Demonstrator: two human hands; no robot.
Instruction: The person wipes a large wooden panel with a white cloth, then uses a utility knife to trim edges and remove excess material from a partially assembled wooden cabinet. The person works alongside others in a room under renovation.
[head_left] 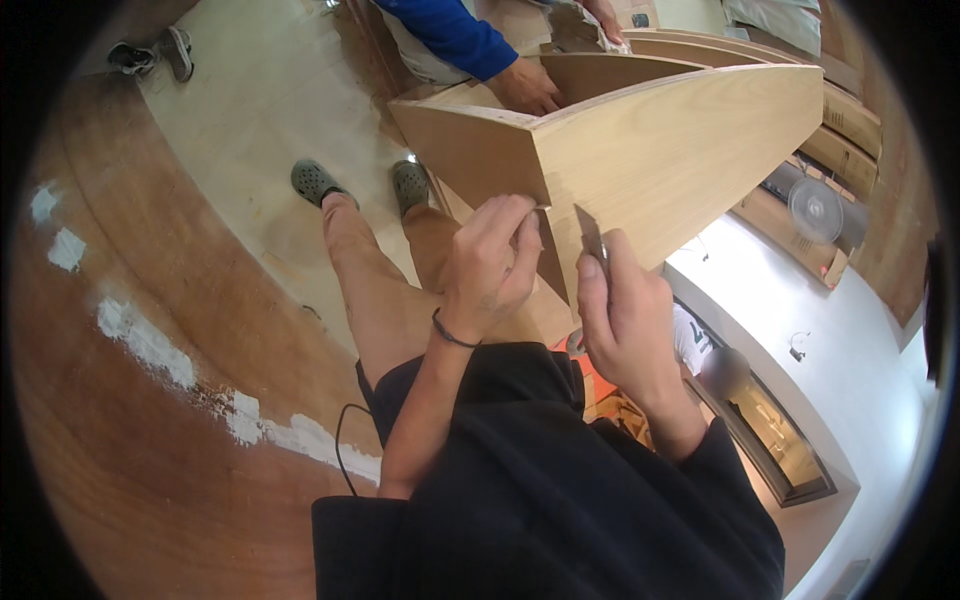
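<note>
In front of me stands a pale wooden cabinet piece [680, 140] with a long side panel that curves along its top. My right hand [630, 300] is closed round a knife [590, 232], whose slanted blade points up and away, just short of that panel. Left of the blade, my left hand [492, 255] is pinched at the panel's near vertical edge. A small pale bit shows at its fingertips, too small to name. Across the piece, another person's hand [528, 86], in a blue sleeve, reaches inside the open top. That person's second hand [603, 18] is near some whitish material.
A brown wooden surface [150, 430] with white filler patches [145, 340] curves along my left. Cardboard boxes [790, 235] and a clear round plastic thing [815, 210] lie to the right. Shoes [175, 55] rest on the floor at the far left. A thin black cable [340, 440] hangs by my left arm.
</note>
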